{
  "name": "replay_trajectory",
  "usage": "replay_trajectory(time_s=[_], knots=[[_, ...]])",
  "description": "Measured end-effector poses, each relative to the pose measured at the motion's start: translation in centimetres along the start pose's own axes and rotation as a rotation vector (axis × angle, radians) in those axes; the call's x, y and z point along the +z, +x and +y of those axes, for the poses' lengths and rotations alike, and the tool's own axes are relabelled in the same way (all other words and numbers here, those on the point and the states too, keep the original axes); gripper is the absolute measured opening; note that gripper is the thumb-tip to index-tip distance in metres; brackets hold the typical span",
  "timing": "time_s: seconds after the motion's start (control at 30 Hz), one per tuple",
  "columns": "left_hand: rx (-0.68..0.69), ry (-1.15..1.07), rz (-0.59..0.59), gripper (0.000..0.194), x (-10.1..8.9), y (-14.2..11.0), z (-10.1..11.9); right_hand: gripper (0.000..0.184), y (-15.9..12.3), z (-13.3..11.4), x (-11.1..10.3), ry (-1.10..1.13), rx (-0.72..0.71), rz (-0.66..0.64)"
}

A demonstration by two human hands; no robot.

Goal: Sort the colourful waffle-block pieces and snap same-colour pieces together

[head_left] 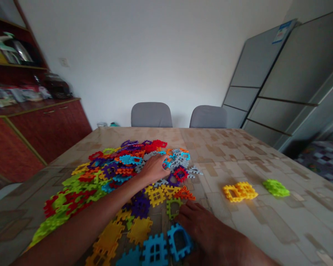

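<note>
A heap of interlocking plastic building tiles in many colours spreads over the left half of the table. My left hand reaches across it, thumb and fingers curved apart, above grey and light-blue tiles. To its right sits a red tile on a purple one. My right hand rests low on the table, fingers stretched leftward. Its fingertips touch or overlap the edge of a green square frame tile. Just below lies a blue frame tile, partly beside the hand, next to a blue window tile.
Joined yellow tiles and a lime-green stack lie on the right of the table. Two grey chairs stand behind it. A wooden cabinet is at left, a grey fridge at right.
</note>
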State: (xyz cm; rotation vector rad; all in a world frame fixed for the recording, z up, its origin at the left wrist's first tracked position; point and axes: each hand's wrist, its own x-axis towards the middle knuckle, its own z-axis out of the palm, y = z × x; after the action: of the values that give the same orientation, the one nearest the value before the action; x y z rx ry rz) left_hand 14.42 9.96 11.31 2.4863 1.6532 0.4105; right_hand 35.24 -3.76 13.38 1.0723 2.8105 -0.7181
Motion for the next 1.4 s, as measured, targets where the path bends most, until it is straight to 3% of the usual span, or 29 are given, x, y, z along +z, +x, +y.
replay_trajectory(time_s=[0.1,0.23,0.4,0.57,0.77,0.87,0.93,1.03,1.4], knots=[[0.023,-0.086,-0.008,0.028,-1.2,-1.3,-0.1,0.066,-0.1,0.3,0.3,0.010,0.000,0.006],[0.049,-0.187,-0.047,0.029,-2.0,-6.1,0.3,0.062,-0.2,0.8,0.9,0.019,-0.022,0.029],[0.037,-0.234,-0.100,0.037,-1.5,-13.3,2.0,0.069,-0.2,1.1,1.2,0.043,-0.042,0.028],[0.005,-0.153,-0.216,0.048,-1.3,-17.1,3.7,0.072,-0.2,1.0,1.2,0.046,-0.037,0.012],[-0.099,-0.105,-0.416,0.065,-2.6,-18.9,3.7,0.061,-0.3,0.8,1.0,0.010,-0.024,0.035],[-0.088,-0.135,-0.455,0.078,-3.5,-19.0,3.6,0.059,-0.4,0.7,1.0,-0.006,-0.026,0.032],[-0.066,-0.158,-0.442,0.081,-4.0,-18.8,3.7,0.064,-0.4,0.8,1.0,-0.004,-0.025,0.034],[-0.037,-0.191,-0.421,0.070,-4.1,-18.5,4.0,0.070,-0.4,0.9,1.2,0.001,-0.021,0.047],[-0.078,-0.150,-0.296,0.066,-3.4,-18.9,2.7,0.063,-0.4,0.6,0.9,0.005,-0.010,0.032]])
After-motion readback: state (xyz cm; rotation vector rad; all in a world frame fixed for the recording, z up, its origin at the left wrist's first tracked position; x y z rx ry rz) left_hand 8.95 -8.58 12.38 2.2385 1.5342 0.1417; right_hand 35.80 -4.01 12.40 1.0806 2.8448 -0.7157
